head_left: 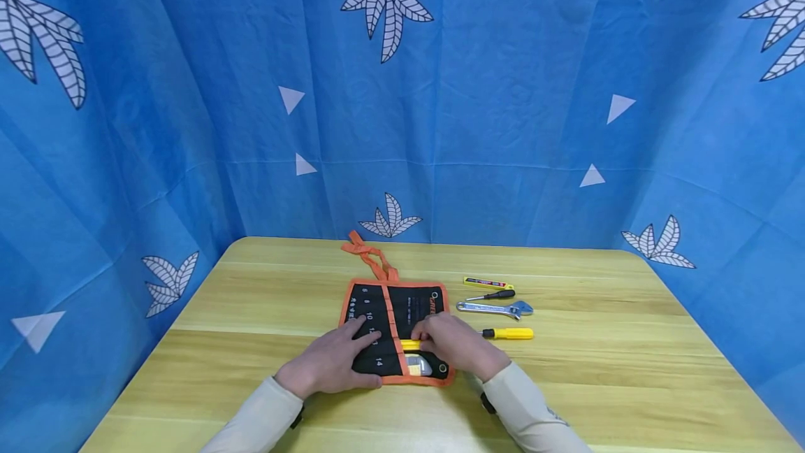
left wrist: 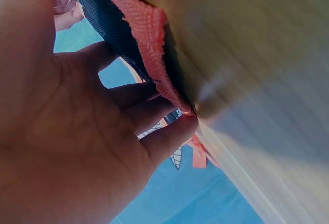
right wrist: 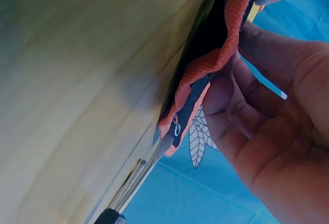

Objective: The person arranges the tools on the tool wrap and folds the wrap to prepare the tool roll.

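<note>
A black tool pouch (head_left: 409, 306) with orange trim lies unrolled at the table's middle, its orange ties (head_left: 367, 255) trailing toward the back. My left hand (head_left: 339, 356) lies flat on the pouch's left half with its fingers spread. In the left wrist view its fingers (left wrist: 164, 136) touch the pouch's orange edge (left wrist: 149, 39). My right hand (head_left: 448, 342) rests on the pouch's right half and pinches a yellow tool (head_left: 411, 345) lying across the pockets. The right wrist view shows that hand's curled fingers (right wrist: 231, 106) against the pouch's edge (right wrist: 216, 59).
Right of the pouch lie a yellow utility knife (head_left: 488, 283), a small black-handled screwdriver (head_left: 494, 295), an adjustable wrench (head_left: 497, 309) and a yellow-handled screwdriver (head_left: 508, 333). The wooden table (head_left: 597, 369) is ringed by blue patterned cloth (head_left: 503, 124) at the back and sides.
</note>
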The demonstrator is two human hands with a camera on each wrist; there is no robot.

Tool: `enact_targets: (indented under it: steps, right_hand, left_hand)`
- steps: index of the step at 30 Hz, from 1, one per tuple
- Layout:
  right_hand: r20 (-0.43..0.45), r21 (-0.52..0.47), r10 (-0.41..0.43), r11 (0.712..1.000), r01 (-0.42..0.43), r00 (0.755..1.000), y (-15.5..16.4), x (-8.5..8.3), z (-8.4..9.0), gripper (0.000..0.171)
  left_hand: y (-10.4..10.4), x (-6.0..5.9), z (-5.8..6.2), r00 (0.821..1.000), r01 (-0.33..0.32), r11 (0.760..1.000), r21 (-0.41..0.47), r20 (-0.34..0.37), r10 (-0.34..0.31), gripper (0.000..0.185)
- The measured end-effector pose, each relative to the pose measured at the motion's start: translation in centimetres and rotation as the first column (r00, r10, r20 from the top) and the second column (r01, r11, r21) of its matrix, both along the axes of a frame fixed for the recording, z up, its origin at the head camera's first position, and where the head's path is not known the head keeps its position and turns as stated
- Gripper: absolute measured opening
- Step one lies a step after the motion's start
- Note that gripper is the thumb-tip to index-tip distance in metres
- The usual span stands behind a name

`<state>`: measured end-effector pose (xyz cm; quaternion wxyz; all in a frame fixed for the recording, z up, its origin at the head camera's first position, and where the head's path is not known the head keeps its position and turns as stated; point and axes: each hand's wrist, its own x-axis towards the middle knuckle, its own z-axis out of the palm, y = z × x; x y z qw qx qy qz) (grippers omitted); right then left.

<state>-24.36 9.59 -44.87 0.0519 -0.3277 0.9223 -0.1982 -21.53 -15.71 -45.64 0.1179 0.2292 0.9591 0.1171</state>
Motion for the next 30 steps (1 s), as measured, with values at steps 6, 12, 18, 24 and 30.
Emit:
enact_targets:
  steps: [6,12,18,24,30]
  right_hand:
    - [0.010,-0.003,-0.011,1.000,0.011,1.000,-0.09,0.01,-0.07,0.013]
    - [0.049,-0.030,-0.007,1.000,0.009,0.999,-0.10,-0.13,-0.16,0.014]
    - [0.082,-0.054,-0.001,0.999,0.005,0.997,-0.18,-0.21,-0.20,0.015]
    - [0.071,-0.059,0.022,0.998,-0.017,0.997,-0.41,-0.12,-0.11,0.014]
    - [0.099,-0.070,0.036,0.997,-0.029,0.994,-0.23,-0.29,-0.03,0.014]
  left_hand:
    - [0.04,0.01,0.07,1.000,-0.001,1.000,0.000,-0.002,0.001,0.085]
    - [0.08,0.03,0.13,1.000,-0.001,1.000,0.001,-0.004,0.001,0.085]
    - [0.10,0.01,0.12,1.000,0.004,1.000,-0.007,-0.009,-0.004,0.085]
    - [0.15,-0.03,0.29,1.000,0.003,1.000,-0.007,-0.006,-0.003,0.084]
    - [0.09,0.02,0.34,1.000,0.003,1.000,-0.005,0.016,-0.003,0.084]
